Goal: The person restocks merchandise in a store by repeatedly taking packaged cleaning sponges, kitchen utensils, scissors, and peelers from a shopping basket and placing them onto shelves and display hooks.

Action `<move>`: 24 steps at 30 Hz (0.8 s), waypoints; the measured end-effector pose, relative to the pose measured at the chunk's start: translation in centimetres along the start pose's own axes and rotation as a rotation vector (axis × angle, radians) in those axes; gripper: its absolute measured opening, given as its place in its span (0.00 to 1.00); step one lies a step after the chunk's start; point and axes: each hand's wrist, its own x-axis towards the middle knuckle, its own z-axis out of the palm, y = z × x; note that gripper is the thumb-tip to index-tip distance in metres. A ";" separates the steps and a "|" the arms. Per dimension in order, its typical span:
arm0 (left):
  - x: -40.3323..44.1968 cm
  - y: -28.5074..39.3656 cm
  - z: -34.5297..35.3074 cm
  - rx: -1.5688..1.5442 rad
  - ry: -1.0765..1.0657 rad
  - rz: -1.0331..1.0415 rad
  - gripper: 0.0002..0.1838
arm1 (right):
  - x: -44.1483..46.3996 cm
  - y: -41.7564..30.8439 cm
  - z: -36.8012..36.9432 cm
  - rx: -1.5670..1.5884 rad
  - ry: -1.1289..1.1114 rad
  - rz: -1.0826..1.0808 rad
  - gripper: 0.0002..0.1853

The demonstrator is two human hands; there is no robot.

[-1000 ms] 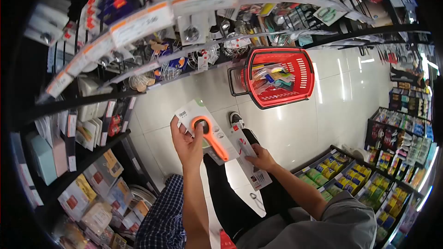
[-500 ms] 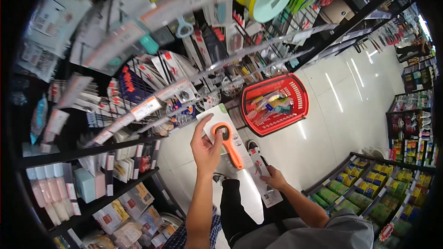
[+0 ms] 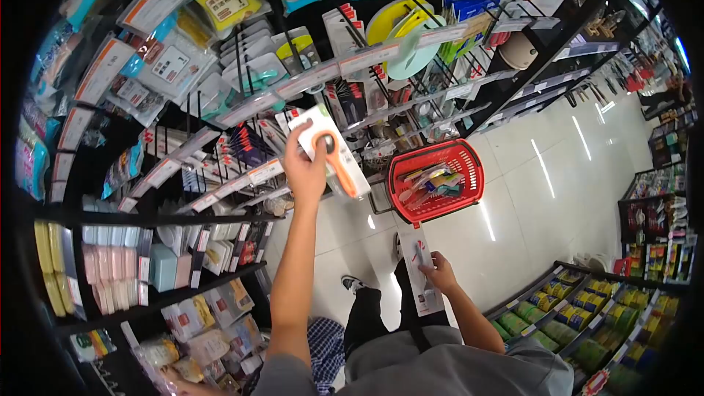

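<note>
My left hand [image 3: 306,169] is closed on a carded orange-handled tool [image 3: 330,165], its fingers and thumb pinching the white card near the tool's rounded head. The card is held up in front of the hanging rack. Lower down, my right hand [image 3: 438,273] grips a long, narrow carded package [image 3: 419,268] near its middle. A slim item shows on that card, but its kind I cannot make out. Beyond the right hand, a red shopping basket [image 3: 475,176] stands on the floor with several packaged items [image 3: 433,183] inside.
Racks of hanging kitchen goods with price strips [image 3: 367,59] curve across the front and left. Boxes and packets fill the lower left shelves [image 3: 165,268]. A bin of green and yellow packs [image 3: 565,308] stands at right. Another person's hand [image 3: 183,383] is at the lower left.
My left hand has lifted the orange-handled tool's card up and left, toward the rack. The view has tilted up, showing more of the upper rack. My right hand still holds its package.
</note>
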 end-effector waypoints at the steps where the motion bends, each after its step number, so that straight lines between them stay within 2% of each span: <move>1: 0.8 -0.2 -0.3 0.126 0.048 0.057 0.17 | -0.4 -1.4 -0.6 0.060 -0.006 0.012 0.24; 3: 1.4 2.7 0.0 0.067 0.014 -0.019 0.19 | -0.9 -2.0 -1.1 0.136 0.000 0.050 0.23; 5: 1.4 3.6 0.9 -0.006 -0.073 -0.034 0.20 | -0.3 -0.3 -1.8 0.098 0.049 -0.031 0.26; 7: 1.6 4.4 1.7 0.110 -0.129 -0.034 0.20 | -1.2 -2.8 -3.4 0.061 0.064 -0.005 0.26; 9: 2.5 3.6 2.2 0.174 -0.104 -0.030 0.20 | -1.0 -3.5 -4.6 0.017 0.056 -0.007 0.25; 11: 4.1 2.8 2.6 0.065 0.061 0.031 0.20 | 0.0 -2.9 -5.4 0.122 0.040 -0.004 0.25; 12: 5.0 1.9 2.5 0.118 0.110 0.055 0.19 | 0.1 -2.9 -5.9 0.118 0.029 -0.009 0.25; 14: 5.9 -0.6 2.2 0.032 0.108 0.099 0.19 | 0.5 -2.9 -6.8 0.144 0.072 0.006 0.21; 19: 7.1 -3.6 2.3 -0.189 0.114 0.199 0.19 | 1.3 -2.1 -8.6 0.124 0.085 0.049 0.22; 24: 6.9 -3.5 2.1 -0.161 0.149 0.199 0.18 | 2.5 -0.3 -9.0 0.094 0.089 0.040 0.23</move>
